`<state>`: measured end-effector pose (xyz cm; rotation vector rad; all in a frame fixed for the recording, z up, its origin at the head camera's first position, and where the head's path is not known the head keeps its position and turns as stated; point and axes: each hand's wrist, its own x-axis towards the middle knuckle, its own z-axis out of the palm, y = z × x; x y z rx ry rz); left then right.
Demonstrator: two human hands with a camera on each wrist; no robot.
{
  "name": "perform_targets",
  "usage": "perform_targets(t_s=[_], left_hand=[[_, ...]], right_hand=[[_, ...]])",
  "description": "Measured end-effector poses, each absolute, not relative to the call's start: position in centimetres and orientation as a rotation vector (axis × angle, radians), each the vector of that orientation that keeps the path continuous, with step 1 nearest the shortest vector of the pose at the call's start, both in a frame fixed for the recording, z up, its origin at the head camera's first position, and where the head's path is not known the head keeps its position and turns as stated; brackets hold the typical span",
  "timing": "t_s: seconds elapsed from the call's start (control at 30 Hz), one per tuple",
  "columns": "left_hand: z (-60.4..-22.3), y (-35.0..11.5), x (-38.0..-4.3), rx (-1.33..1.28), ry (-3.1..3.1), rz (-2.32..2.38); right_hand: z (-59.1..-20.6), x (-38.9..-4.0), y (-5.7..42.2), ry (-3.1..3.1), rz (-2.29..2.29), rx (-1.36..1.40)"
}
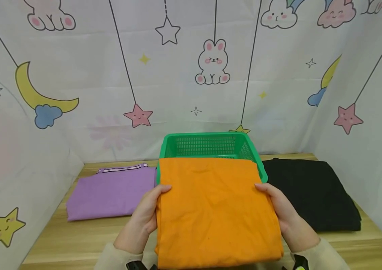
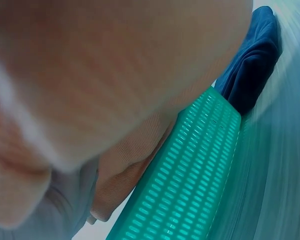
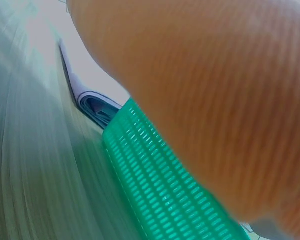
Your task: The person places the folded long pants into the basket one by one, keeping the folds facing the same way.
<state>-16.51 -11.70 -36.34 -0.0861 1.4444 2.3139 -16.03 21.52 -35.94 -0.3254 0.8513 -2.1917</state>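
A folded orange cloth (image 1: 214, 213) is held up between both hands, its near edge towards me. My left hand (image 1: 145, 210) grips its left side, thumb on top and the other fingers hidden beneath. On the opposite side my right hand (image 1: 287, 215) grips it the same way. Behind the cloth, a green plastic basket (image 1: 208, 144) stands with its front part covered in the head view. Both wrist views are largely filled by the hand, with the basket's slotted wall (image 2: 185, 180) beyond it.
To the left of the basket lies a folded purple garment (image 1: 113, 193) with a striped trim. A folded black garment (image 1: 312, 195) lies on the right. All stand on a wooden table (image 1: 83, 240), and a printed curtain (image 1: 177, 86) rises close behind and at both sides.
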Motion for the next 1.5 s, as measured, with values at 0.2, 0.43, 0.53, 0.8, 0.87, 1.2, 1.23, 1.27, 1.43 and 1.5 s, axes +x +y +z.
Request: perform_targets(t_s=[0.2, 0.43, 0.53, 0.8, 0.87, 1.2, 1.23, 1.27, 1.43, 1.5], left_hand=[[-36.32, -11.49, -16.48, -0.136, 1.414, 2.329], [-36.19, -11.47, -16.41, -0.143, 1.356, 2.343], [-36.15, -11.38, -16.42, -0.157, 1.350, 2.344], [-36.10, -11.32, -16.50, -0.117, 1.313, 2.354], [-36.10, -11.32, -16.52, -0.110, 1.312, 2.354], [-36.24, -11.31, -16.58, -0.134, 1.360, 2.356], [-36.24, -11.30, -16.59, -0.135, 1.366, 2.357], [-36.26, -11.30, -16.63, -0.131, 1.367, 2.359], [-36.32, -11.40, -16.71, -0.062, 1.360, 2.359], [-36.34, -11.44, -16.72, -0.045, 1.355, 2.361]], right_hand=[[-35.99, -16.07, 21.51, 0.842, -2.198, -0.320], [-35.95, -16.09, 21.47, 0.828, -2.205, -0.316], [-35.91, -16.15, 21.46, 0.832, -2.207, -0.316], [-35.77, -16.34, 21.51, 0.835, -2.217, -0.301], [-35.78, -16.41, 21.52, 0.833, -2.217, -0.300], [-35.73, -16.65, 21.65, 0.823, -2.217, -0.311], [-35.70, -16.66, 21.67, 0.831, -2.218, -0.307], [-35.66, -16.67, 21.68, 0.838, -2.220, -0.299], [-35.61, -16.70, 21.75, 0.875, -2.231, -0.270], [-35.63, -16.74, 21.75, 0.877, -2.233, -0.265]])
